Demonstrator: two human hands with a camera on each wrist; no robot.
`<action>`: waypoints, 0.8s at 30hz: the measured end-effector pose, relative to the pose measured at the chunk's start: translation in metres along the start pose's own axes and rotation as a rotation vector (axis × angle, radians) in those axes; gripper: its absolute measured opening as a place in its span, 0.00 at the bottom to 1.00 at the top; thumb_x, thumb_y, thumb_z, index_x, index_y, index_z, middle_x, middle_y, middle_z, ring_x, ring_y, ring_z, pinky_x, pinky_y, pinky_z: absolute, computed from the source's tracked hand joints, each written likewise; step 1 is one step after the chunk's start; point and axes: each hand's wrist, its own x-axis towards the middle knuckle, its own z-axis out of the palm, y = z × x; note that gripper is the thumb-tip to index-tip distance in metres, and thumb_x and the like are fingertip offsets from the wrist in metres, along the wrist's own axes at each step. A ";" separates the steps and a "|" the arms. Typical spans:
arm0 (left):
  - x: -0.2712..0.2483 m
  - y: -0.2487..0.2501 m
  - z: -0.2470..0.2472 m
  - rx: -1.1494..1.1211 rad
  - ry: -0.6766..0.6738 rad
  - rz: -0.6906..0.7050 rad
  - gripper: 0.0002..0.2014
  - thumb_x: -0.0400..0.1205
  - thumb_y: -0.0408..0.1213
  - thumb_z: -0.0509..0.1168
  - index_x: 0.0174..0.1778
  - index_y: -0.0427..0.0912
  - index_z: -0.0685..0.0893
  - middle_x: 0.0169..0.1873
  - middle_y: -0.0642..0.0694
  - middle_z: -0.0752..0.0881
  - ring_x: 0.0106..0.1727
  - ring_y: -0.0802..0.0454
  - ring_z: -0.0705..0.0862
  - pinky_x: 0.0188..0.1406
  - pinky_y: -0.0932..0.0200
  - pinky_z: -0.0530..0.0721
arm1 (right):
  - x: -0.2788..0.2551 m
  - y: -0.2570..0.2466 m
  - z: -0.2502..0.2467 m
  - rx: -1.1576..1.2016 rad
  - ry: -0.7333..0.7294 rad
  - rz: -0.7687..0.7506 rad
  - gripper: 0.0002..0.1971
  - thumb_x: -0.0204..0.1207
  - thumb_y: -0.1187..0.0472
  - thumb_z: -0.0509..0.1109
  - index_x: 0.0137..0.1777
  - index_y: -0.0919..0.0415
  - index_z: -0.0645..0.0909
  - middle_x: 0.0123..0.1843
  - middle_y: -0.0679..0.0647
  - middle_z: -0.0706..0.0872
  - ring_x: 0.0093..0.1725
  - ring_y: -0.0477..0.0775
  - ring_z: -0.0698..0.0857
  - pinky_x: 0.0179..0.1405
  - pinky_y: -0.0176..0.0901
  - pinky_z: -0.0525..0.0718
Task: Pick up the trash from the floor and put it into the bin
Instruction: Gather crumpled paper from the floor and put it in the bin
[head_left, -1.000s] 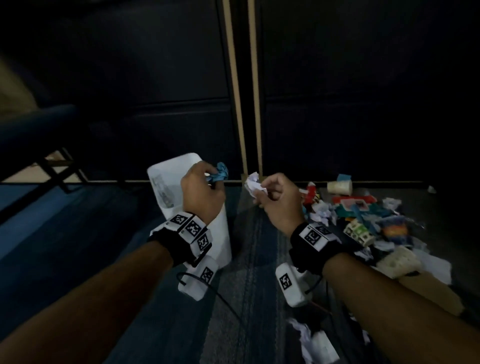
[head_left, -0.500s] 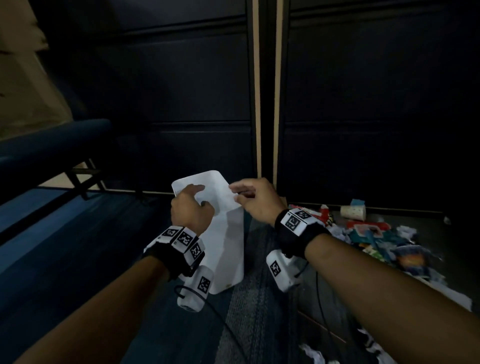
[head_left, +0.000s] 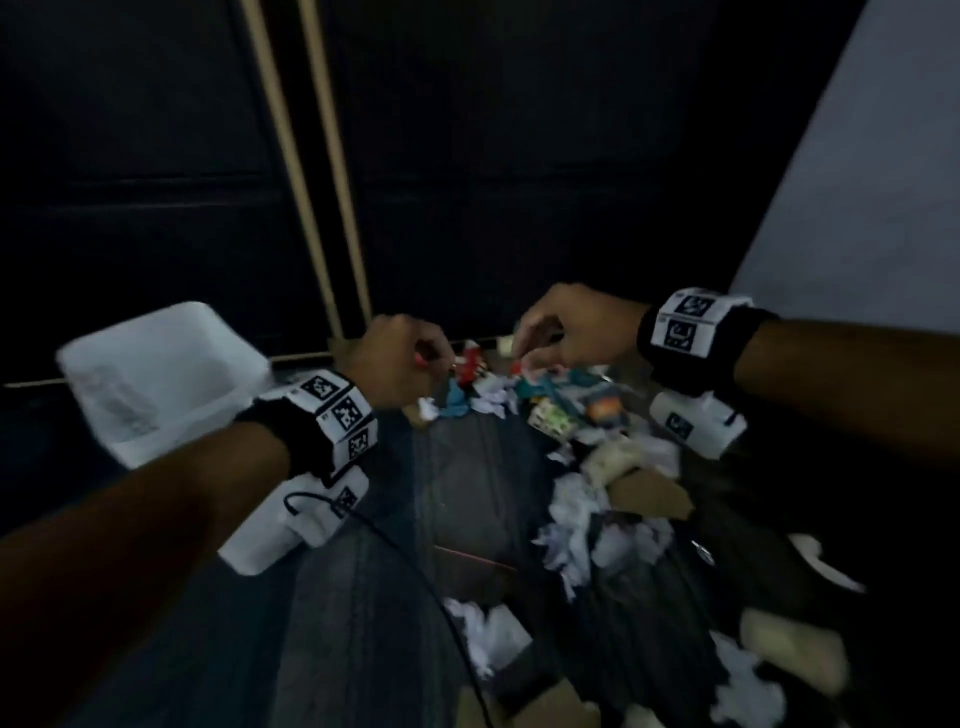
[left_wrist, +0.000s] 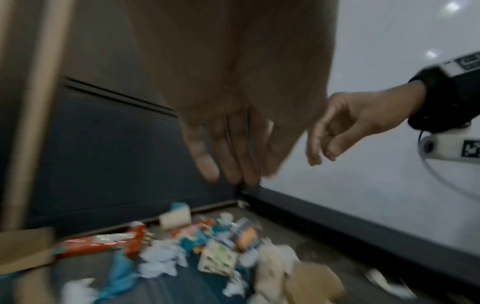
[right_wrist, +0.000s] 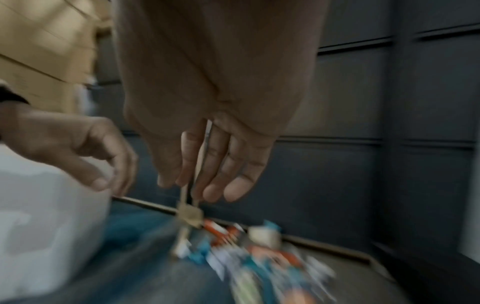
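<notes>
Mixed trash lies heaped on the floor against the dark panels: a red wrapper, crumpled white paper, a small printed carton and a paper cup. The white bin stands to the left of it. My left hand hangs just above the near left end of the heap, fingers straight and holding nothing. My right hand hovers beside it over the heap's far side, fingers loosely curled and empty. Both wrist views are motion-blurred.
More crumpled paper and cardboard pieces stretch toward me on the right. Dark cabinet panels with a pale wooden strip close the back, and a white wall the right. A black cable trails from my left wrist.
A second ago my hands held a blue scrap and a white paper ball by the bin, then reached over its mouth. Now both are empty and have swung right over the heap.
</notes>
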 end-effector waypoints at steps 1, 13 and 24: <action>0.008 0.013 0.015 0.014 -0.131 0.046 0.04 0.75 0.30 0.72 0.41 0.42 0.91 0.34 0.54 0.87 0.36 0.62 0.83 0.39 0.70 0.81 | -0.026 0.017 -0.005 -0.009 -0.011 0.039 0.08 0.74 0.55 0.78 0.50 0.57 0.90 0.47 0.46 0.91 0.45 0.36 0.88 0.44 0.28 0.84; -0.005 0.138 0.263 -0.129 -0.838 0.156 0.06 0.79 0.40 0.71 0.47 0.43 0.91 0.47 0.48 0.91 0.46 0.53 0.86 0.49 0.55 0.85 | -0.278 0.185 0.111 0.163 -0.061 0.734 0.08 0.75 0.64 0.74 0.52 0.57 0.89 0.47 0.51 0.91 0.44 0.45 0.86 0.49 0.38 0.84; -0.108 0.184 0.383 -0.225 -0.784 -0.022 0.17 0.67 0.56 0.69 0.47 0.51 0.89 0.48 0.52 0.88 0.47 0.51 0.88 0.44 0.53 0.87 | -0.389 0.203 0.194 0.088 0.219 0.766 0.08 0.73 0.55 0.79 0.41 0.59 0.87 0.38 0.50 0.89 0.38 0.43 0.85 0.40 0.36 0.82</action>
